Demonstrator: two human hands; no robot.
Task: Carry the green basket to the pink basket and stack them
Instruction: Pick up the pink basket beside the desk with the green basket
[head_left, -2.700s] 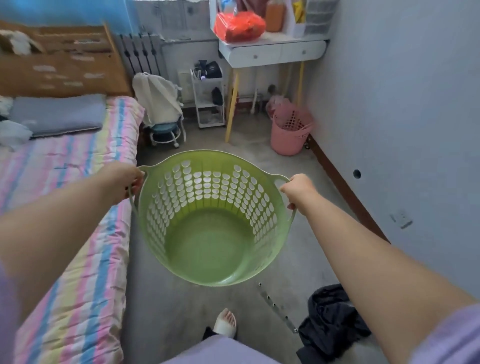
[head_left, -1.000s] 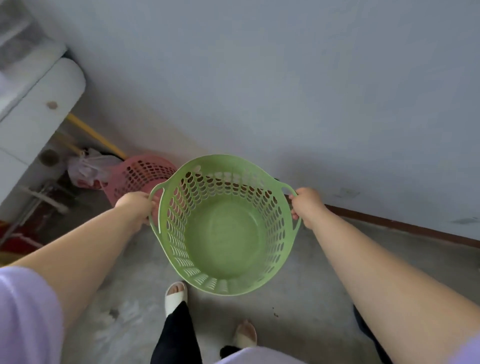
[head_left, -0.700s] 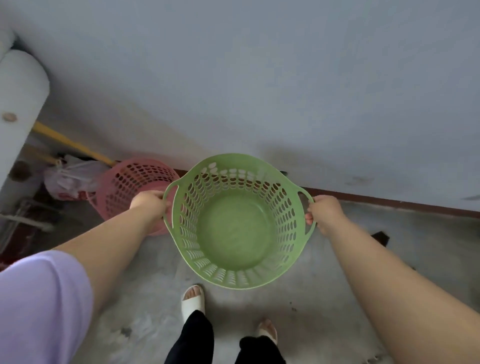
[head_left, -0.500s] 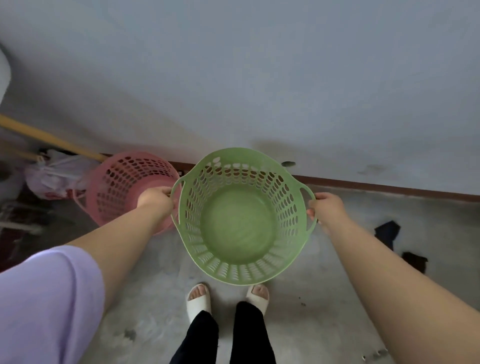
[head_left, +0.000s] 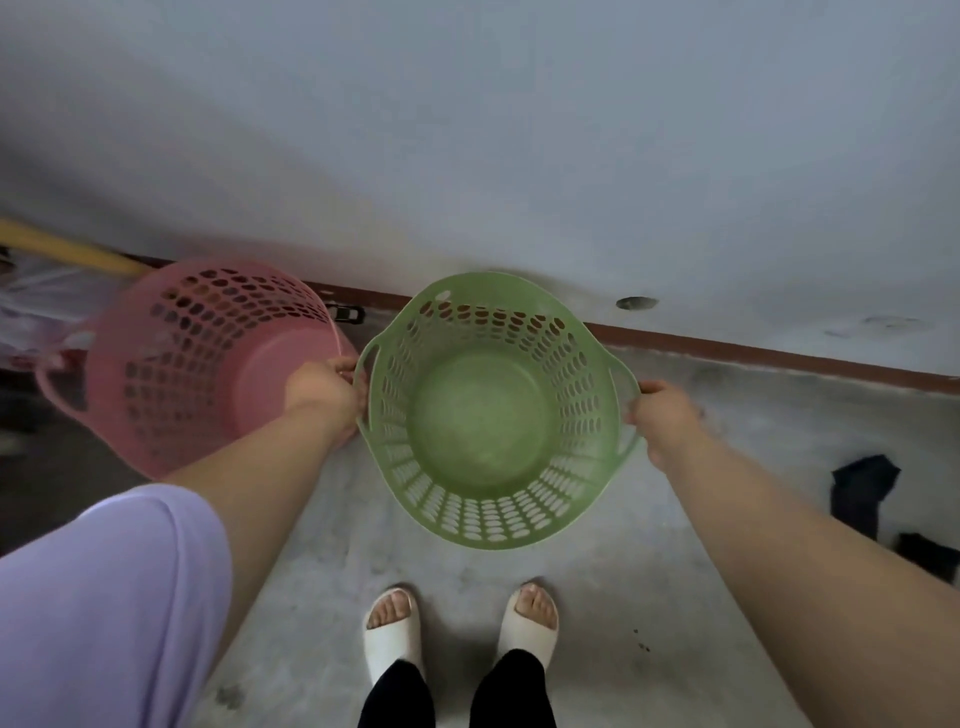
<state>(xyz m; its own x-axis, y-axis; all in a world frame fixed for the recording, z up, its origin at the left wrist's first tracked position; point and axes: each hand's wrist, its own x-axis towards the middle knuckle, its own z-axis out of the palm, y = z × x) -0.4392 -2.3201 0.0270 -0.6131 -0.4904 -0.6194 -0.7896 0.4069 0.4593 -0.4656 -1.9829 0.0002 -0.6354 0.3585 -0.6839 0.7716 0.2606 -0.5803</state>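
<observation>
Standing closer than half a second ago, gripping the perforated green plastic basket (head_left: 491, 410) by both handles, left hand (head_left: 324, 395) and right hand (head_left: 662, 415) each closed round one. Holding it just beside the pink perforated plastic basket (head_left: 202, 358); nearing the stacking step.

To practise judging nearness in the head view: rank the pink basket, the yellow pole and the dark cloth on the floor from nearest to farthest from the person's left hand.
From the left hand:
1. Pink basket, directly beside the hand, on its left.
2. Yellow pole, far left, beyond the pink basket by the wall.
3. Dark cloth, far right on the floor, past the green basket.
</observation>
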